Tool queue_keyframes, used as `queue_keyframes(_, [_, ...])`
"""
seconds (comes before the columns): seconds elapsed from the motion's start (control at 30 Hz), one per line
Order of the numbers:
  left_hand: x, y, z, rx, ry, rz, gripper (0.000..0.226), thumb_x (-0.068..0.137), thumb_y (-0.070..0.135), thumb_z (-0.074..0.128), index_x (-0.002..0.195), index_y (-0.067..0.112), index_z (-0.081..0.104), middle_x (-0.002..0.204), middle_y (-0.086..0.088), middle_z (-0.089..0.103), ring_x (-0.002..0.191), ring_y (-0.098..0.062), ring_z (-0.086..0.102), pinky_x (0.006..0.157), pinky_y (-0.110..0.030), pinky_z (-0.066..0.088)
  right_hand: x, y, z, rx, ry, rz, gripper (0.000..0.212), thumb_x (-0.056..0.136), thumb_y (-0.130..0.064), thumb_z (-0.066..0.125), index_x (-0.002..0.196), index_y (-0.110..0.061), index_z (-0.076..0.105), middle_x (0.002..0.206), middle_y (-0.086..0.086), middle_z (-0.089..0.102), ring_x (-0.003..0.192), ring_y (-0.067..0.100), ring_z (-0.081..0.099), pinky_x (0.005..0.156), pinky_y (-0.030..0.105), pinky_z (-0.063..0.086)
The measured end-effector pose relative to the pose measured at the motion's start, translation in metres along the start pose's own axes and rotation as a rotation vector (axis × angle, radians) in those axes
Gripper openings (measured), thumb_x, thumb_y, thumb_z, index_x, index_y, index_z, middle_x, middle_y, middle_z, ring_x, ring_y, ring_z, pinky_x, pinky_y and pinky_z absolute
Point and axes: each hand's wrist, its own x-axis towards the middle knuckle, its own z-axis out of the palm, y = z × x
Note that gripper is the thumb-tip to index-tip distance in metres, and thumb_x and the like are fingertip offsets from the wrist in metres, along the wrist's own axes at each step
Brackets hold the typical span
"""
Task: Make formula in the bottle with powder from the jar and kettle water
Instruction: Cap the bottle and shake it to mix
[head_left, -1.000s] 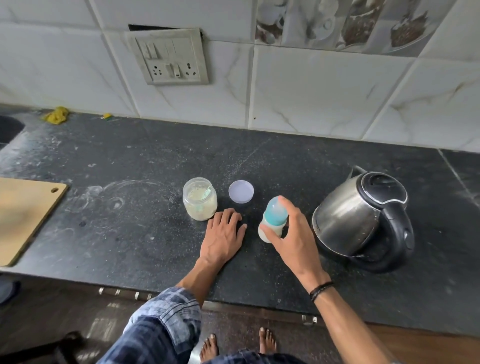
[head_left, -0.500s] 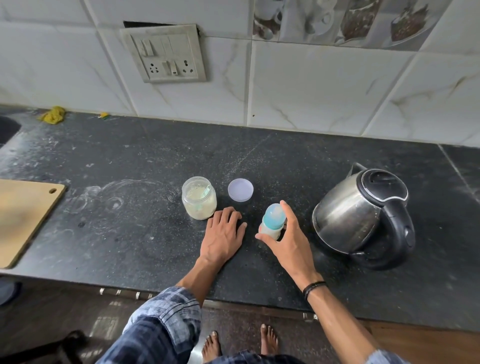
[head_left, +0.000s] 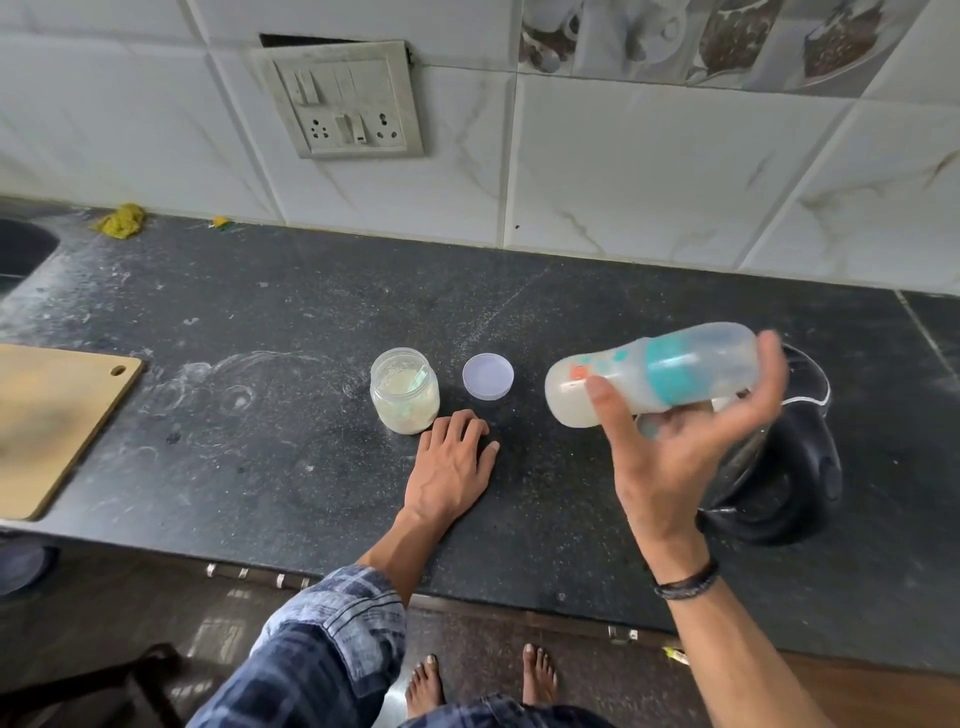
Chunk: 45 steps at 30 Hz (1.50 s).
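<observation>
My right hand (head_left: 675, 457) grips the baby bottle (head_left: 649, 379), raised above the counter and lying on its side, base pointing left and capped teal top pointing right. Pale cloudy liquid shows in its base. My left hand (head_left: 449, 467) rests flat on the black counter (head_left: 260, 467), fingers straight, just in front of the open powder jar (head_left: 405, 389). The jar's round pale lid (head_left: 488, 375) lies beside it to the right. The steel kettle (head_left: 779, 467) with a black handle stands at the right, mostly hidden behind my right hand and the bottle.
A wooden cutting board (head_left: 47, 421) lies at the left counter edge. A sink corner (head_left: 21, 249) and a yellow rag (head_left: 119, 221) sit at the far left. A switch plate (head_left: 343, 101) is on the tiled wall. White smears mark the counter.
My right hand has lifted the bottle from the counter and tipped it from upright onto its side, in front of the kettle. My left hand and the jar have stayed put.
</observation>
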Motion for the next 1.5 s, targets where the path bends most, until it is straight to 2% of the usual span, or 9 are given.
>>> queue_keyframes(0.13, [0.0, 0.0, -0.001, 0.005, 0.001, 0.003, 0.027, 0.103, 0.044, 0.05, 0.116, 0.022, 0.056, 0.124, 0.003, 0.054, 0.105, -0.023, 0.05, 0.091, -0.04, 0.045, -0.004, -0.01, 0.0, -0.073, -0.28, 0.236, 0.099, 0.077, -0.024, 0.096, 0.149, -0.047, 0.032, 0.137, -0.037, 0.051, 0.116, 0.002, 0.065, 0.094, 0.043, 0.062])
queue_keyframes(0.3, [0.0, 0.001, -0.001, 0.018, 0.004, 0.007, 0.027, 0.103, 0.045, 0.048, 0.115, 0.021, 0.055, 0.122, 0.003, 0.054, 0.103, -0.023, 0.049, 0.089, -0.04, 0.045, 0.021, -0.022, -0.004, 0.096, 0.048, -0.208, 0.094, 0.086, -0.016, 0.088, 0.153, -0.014, 0.022, 0.154, -0.021, 0.039, 0.138, 0.01, 0.049, 0.104, 0.028, 0.055])
queue_keyframes(0.6, [0.0, 0.002, -0.003, 0.018, -0.005, 0.008, 0.027, 0.104, 0.044, 0.049, 0.116, 0.021, 0.056, 0.124, 0.002, 0.054, 0.104, -0.024, 0.05, 0.089, -0.041, 0.045, 0.02, -0.032, 0.007, 0.15, 0.035, -0.137, 0.09, 0.088, -0.014, 0.085, 0.151, -0.009, 0.021, 0.155, -0.022, 0.04, 0.134, 0.013, 0.055, 0.1, 0.03, 0.059])
queue_keyframes(0.73, [-0.001, 0.002, -0.003, 0.028, 0.006, 0.012, 0.028, 0.103, 0.043, 0.054, 0.117, 0.019, 0.059, 0.125, 0.001, 0.056, 0.105, -0.024, 0.051, 0.09, -0.041, 0.045, 0.005, -0.029, 0.012, 0.044, -0.167, 0.223, 0.09, 0.081, -0.013, 0.091, 0.149, -0.023, 0.033, 0.141, -0.02, 0.052, 0.122, 0.012, 0.065, 0.096, 0.049, 0.061])
queue_keyframes(0.9, [0.0, 0.002, -0.001, 0.02, 0.007, 0.002, 0.026, 0.102, 0.043, 0.053, 0.115, 0.02, 0.057, 0.124, 0.001, 0.055, 0.103, -0.024, 0.051, 0.089, -0.041, 0.046, 0.023, -0.04, 0.006, 0.108, 0.046, -0.184, 0.091, 0.09, -0.022, 0.085, 0.151, -0.01, 0.019, 0.157, -0.015, 0.036, 0.14, 0.008, 0.049, 0.104, 0.025, 0.055])
queue_keyframes(1.07, [-0.001, 0.001, -0.002, 0.023, 0.01, 0.01, 0.028, 0.102, 0.043, 0.054, 0.116, 0.02, 0.058, 0.125, 0.001, 0.056, 0.104, -0.024, 0.051, 0.089, -0.041, 0.046, 0.018, -0.041, 0.012, 0.134, -0.103, 0.223, 0.091, 0.081, -0.007, 0.091, 0.147, -0.026, 0.031, 0.145, -0.005, 0.056, 0.119, 0.014, 0.069, 0.092, 0.043, 0.064])
queue_keyframes(1.2, [-0.001, 0.002, -0.003, 0.014, 0.004, 0.003, 0.026, 0.103, 0.043, 0.053, 0.116, 0.02, 0.057, 0.124, 0.001, 0.055, 0.103, -0.024, 0.051, 0.089, -0.04, 0.045, 0.043, -0.045, 0.006, 0.151, 0.058, -0.232, 0.094, 0.088, -0.005, 0.083, 0.15, 0.003, 0.012, 0.157, -0.011, 0.036, 0.143, 0.012, 0.049, 0.105, 0.028, 0.056])
queue_keyframes(1.37, [0.0, 0.002, -0.003, 0.006, 0.002, 0.008, 0.027, 0.103, 0.043, 0.053, 0.117, 0.02, 0.058, 0.125, 0.001, 0.055, 0.105, -0.024, 0.051, 0.09, -0.04, 0.045, 0.03, -0.046, 0.016, 0.134, -0.103, 0.161, 0.09, 0.081, -0.014, 0.09, 0.148, -0.027, 0.03, 0.144, -0.011, 0.05, 0.119, 0.016, 0.068, 0.091, 0.046, 0.064])
queue_keyframes(1.5, [0.0, 0.002, -0.004, 0.018, -0.001, 0.002, 0.027, 0.103, 0.043, 0.052, 0.116, 0.02, 0.058, 0.125, 0.001, 0.055, 0.104, -0.024, 0.051, 0.09, -0.04, 0.044, 0.043, -0.049, 0.009, 0.194, 0.044, -0.157, 0.092, 0.089, -0.008, 0.084, 0.151, -0.006, 0.016, 0.156, -0.011, 0.038, 0.138, 0.016, 0.055, 0.101, 0.031, 0.058])
